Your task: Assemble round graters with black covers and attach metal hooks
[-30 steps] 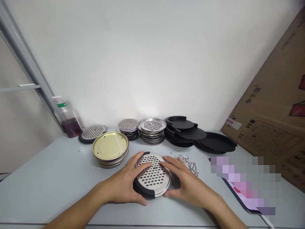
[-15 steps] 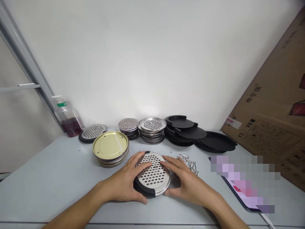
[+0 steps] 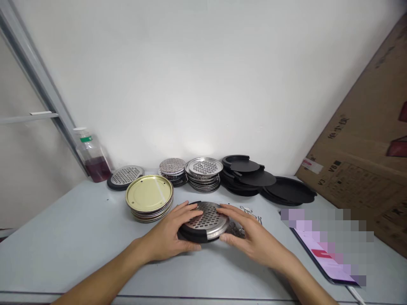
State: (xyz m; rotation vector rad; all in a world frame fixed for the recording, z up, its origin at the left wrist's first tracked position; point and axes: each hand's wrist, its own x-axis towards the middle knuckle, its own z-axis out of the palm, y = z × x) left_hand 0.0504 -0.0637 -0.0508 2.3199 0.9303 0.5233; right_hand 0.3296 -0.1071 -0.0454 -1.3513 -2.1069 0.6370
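Between my hands is a round grater (image 3: pixel 210 220), a silvery disc with rows of slots and a black rim piece along its left side. My left hand (image 3: pixel 168 231) grips the black rim, with fingers over the top and the thumb at the near edge. Curled around the right edge is my right hand (image 3: pixel 246 233), its fingertips on the metal face and its thumb at the near rim. Small wire clips (image 3: pixel 246 209) lie on the table behind my right hand, which partly hides them.
A stack of gold lids (image 3: pixel 149 193) stands to the left. Along the wall are another grater (image 3: pixel 127 176), silver grater discs (image 3: pixel 205 167), black round holders (image 3: pixel 254 177) and a bottle of dark red liquid (image 3: pixel 95 167). A phone (image 3: pixel 327 254) and a cardboard box (image 3: pixel 356 148) occupy the right.
The grater has tipped, its near edge now higher, so its face looks narrower and its side shows. Both my thumbs have moved up with that edge.
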